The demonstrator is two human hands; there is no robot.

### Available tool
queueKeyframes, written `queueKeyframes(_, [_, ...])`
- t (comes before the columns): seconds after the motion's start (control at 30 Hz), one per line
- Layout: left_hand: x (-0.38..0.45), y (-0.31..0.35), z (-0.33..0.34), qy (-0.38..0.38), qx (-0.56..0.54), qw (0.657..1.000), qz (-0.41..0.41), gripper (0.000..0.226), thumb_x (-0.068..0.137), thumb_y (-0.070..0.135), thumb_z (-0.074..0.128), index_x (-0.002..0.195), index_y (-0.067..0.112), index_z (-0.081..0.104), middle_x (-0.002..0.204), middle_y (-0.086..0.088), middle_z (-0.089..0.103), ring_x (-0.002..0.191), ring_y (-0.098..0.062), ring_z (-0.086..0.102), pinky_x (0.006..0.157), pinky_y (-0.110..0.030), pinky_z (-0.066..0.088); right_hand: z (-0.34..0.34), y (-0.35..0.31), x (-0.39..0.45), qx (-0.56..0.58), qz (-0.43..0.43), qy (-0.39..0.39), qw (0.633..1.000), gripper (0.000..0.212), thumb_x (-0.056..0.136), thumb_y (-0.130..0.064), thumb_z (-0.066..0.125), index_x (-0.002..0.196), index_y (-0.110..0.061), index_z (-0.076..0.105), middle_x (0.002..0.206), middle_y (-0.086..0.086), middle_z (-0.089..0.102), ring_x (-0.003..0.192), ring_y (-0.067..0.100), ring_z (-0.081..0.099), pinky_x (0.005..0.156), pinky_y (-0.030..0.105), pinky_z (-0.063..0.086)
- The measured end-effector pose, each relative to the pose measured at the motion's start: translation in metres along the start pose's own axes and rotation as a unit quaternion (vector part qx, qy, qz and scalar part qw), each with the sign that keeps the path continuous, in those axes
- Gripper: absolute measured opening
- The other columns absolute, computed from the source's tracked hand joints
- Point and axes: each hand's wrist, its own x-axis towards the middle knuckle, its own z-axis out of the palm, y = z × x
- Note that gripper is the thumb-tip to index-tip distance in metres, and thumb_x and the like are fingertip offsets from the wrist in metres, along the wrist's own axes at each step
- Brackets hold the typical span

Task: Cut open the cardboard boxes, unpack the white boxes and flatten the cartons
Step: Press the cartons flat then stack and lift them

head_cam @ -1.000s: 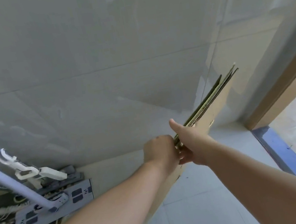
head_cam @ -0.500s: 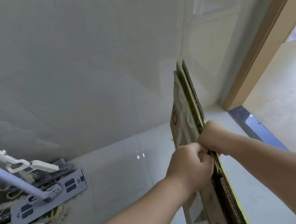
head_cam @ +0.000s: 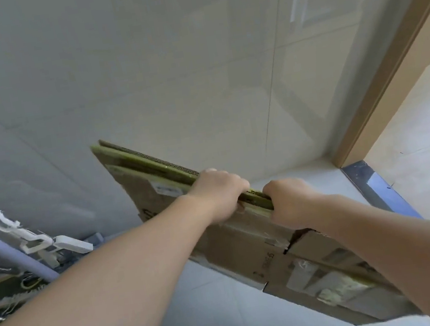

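Note:
A stack of flattened brown cartons (head_cam: 142, 191) with tape strips and labels stands on edge in front of me, held above the pale floor close to the tiled wall. Its upper edge runs from upper left to lower right. My left hand (head_cam: 217, 193) grips that upper edge near the middle. My right hand (head_cam: 290, 201) grips the same edge just to the right, the two hands a short gap apart. The lower right end of the stack is hidden behind my right forearm. No white boxes are in view.
A glossy tiled wall (head_cam: 193, 67) fills the background. At the left lie a mop with a white clip (head_cam: 38, 244) and a pale purple pole (head_cam: 5, 252), over cluttered items. A wooden door frame (head_cam: 389, 64) and a metal threshold strip (head_cam: 375, 188) stand at the right.
The carton stack has swung from pointing away from me to lying broadside, its far end moving left. Both hands have shifted apart along the upper edge, still gripping it.

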Motion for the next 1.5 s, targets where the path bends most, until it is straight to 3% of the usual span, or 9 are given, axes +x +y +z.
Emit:
queueKeyframes(0.1, [-0.013, -0.025, 0.014, 0.016, -0.044, 0.997, -0.057, 0.012, 0.089, 0.03, 0.058, 0.084, 0.02, 0.053, 0.087, 0.002, 0.058, 0.085, -0.026, 0.054, 0.063, -0.031, 0.028, -0.009, 0.014, 0.017, 0.088, -0.019, -0.028, 0.996, 0.042, 0.077, -0.051, 0.067, 0.103, -0.021, 0.054, 0.092, -0.003, 0.061, 0.082, 0.021, 0.06, 0.067, 0.031, 0.049])
queueKeyframes(0.17, [-0.019, -0.048, 0.033, 0.02, -0.062, 0.992, -0.107, 0.02, 0.088, 0.036, 0.06, 0.085, 0.018, 0.053, 0.088, 0.002, 0.057, 0.087, -0.025, 0.054, 0.064, -0.032, 0.031, -0.015, 0.024, 0.031, 0.024, -0.005, -0.09, 0.996, 0.074, 0.063, -0.062, 0.075, 0.121, -0.028, 0.046, 0.109, -0.006, 0.06, 0.087, 0.017, 0.055, 0.074, 0.031, 0.048])
queueKeyframes(0.3, [-0.022, -0.103, 0.075, 0.032, -0.097, 0.976, -0.191, 0.025, 0.088, 0.041, 0.062, 0.091, 0.016, 0.057, 0.089, 0.003, 0.059, 0.087, -0.022, 0.054, 0.066, -0.032, 0.036, -0.005, 0.038, 0.093, -0.183, -0.015, -0.02, 0.983, 0.022, 0.079, -0.02, 0.062, 0.1, -0.021, 0.053, 0.084, -0.006, 0.055, 0.079, 0.02, 0.057, 0.062, 0.027, 0.039])
queueKeyframes(0.4, [-0.013, -0.149, 0.103, 0.018, -0.117, 0.966, -0.229, 0.025, 0.088, 0.04, 0.063, 0.091, 0.015, 0.056, 0.089, 0.002, 0.058, 0.086, -0.022, 0.053, 0.064, -0.032, 0.034, 0.002, 0.024, 0.162, -0.195, -0.04, -0.008, 0.98, 0.016, 0.086, -0.008, 0.052, 0.098, -0.018, 0.057, 0.084, -0.003, 0.054, 0.081, 0.02, 0.058, 0.062, 0.028, 0.042])
queueKeyframes(0.53, [0.018, -0.222, 0.143, -0.026, -0.142, 0.954, -0.264, 0.027, 0.091, 0.039, 0.06, 0.105, 0.016, 0.058, 0.1, 0.001, 0.061, 0.092, -0.022, 0.056, 0.073, -0.034, 0.045, 0.009, -0.006, 0.262, -0.254, -0.087, -0.04, 0.962, 0.019, 0.091, -0.01, 0.049, 0.108, -0.017, 0.056, 0.1, 0.0, 0.057, 0.093, 0.02, 0.056, 0.066, 0.024, 0.037])
queueKeyframes(0.7, [0.069, -0.29, 0.185, -0.046, -0.11, 0.953, -0.28, 0.028, 0.092, 0.042, 0.058, 0.108, 0.02, 0.056, 0.104, 0.004, 0.062, 0.094, -0.022, 0.056, 0.072, -0.031, 0.039, 0.023, -0.012, 0.364, -0.235, -0.092, -0.049, 0.966, 0.014, 0.09, -0.005, 0.049, 0.09, -0.019, 0.047, 0.088, -0.004, 0.051, 0.083, 0.018, 0.051, 0.068, 0.026, 0.044])
queueKeyframes(0.83, [0.11, -0.329, 0.21, -0.058, -0.086, 0.95, -0.295, 0.025, 0.093, 0.04, 0.056, 0.094, 0.017, 0.049, 0.098, -0.002, 0.062, 0.088, -0.025, 0.057, 0.071, -0.034, 0.045, 0.028, -0.011, 0.429, -0.253, -0.109, -0.035, 0.961, 0.024, 0.09, -0.006, 0.051, 0.112, -0.015, 0.058, 0.107, 0.002, 0.064, 0.096, 0.022, 0.062, 0.077, 0.03, 0.053])
queueKeyframes(1.3, [0.161, -0.355, 0.255, -0.038, 0.014, 0.951, -0.306, 0.026, 0.09, 0.037, 0.061, 0.106, 0.018, 0.055, 0.098, 0.002, 0.063, 0.089, -0.02, 0.06, 0.063, -0.027, 0.033, 0.039, 0.008, 0.488, -0.261, -0.113, 0.009, 0.959, 0.02, 0.094, -0.029, 0.056, 0.107, -0.014, 0.053, 0.103, 0.003, 0.064, 0.094, 0.027, 0.062, 0.064, 0.031, 0.041])
queueKeyframes(1.5, [0.156, -0.355, 0.254, 0.028, 0.014, 0.959, -0.283, 0.037, 0.053, 0.018, 0.092, 0.067, 0.009, 0.059, 0.06, -0.005, 0.058, 0.048, -0.027, 0.055, 0.048, -0.023, 0.025, 0.029, 0.012, 0.486, -0.261, -0.158, 0.029, 0.952, 0.019, 0.096, -0.029, 0.05, 0.107, -0.014, 0.052, 0.104, 0.003, 0.063, 0.095, 0.026, 0.061, 0.065, 0.028, 0.036])
